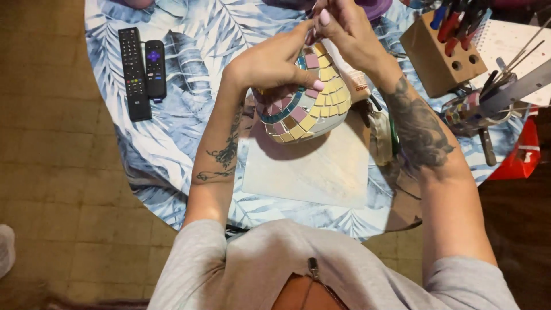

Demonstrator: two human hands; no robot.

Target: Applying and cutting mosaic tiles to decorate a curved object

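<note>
**Both hands on the mosaic pot**

The round table with its blue-and-white leaf-print cloth [189,34] fills the upper half of the frame, over a brown tiled floor [57,189]. At centre lies a pale rectangular sheet of paper [310,169], and the rounded pot covered in yellow, pink and teal mosaic tiles [313,109] stands on its upper edge, just above the middle of the frame. My left hand [275,60] is clamped over the pot's left shoulder, thumb pressing on the tiles. My right hand [344,28], top centre, has its fingertips pinched together over the pot's top; I cannot tell what they nip. At upper right stands a wooden tool block with red- and blue-handled tools [439,54]. At upper left two black remote controls [140,72] lie side by side.
</note>
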